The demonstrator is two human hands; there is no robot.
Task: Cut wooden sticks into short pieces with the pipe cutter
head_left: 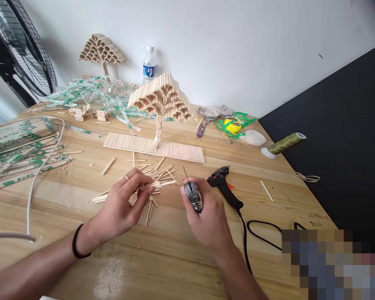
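Observation:
My left hand (126, 200) pinches a few short wooden sticks (167, 182) between thumb and fingers, their ends pointing right. Wrapped in my right hand (206, 212) is a small dark knife-like tool (193, 196), its thin blade pointing up and away; the exact kind is unclear. The blade and the sticks are apart. Below and behind my left hand lie loose cut sticks (148, 210) in a scattered pile. Just beyond them stands a tree-shaped stick model (158, 125) on a long slatted stick base (181, 151).
A black glue gun (226, 187) with its cord lies right of my right hand. Wrapped chopsticks (28, 162) and a white cable (34, 187) are at left. Behind are torn wrappers (81, 93), a second stick tree (101, 50), a bottle (149, 68), a thread spool (286, 143) and a fan (25, 46).

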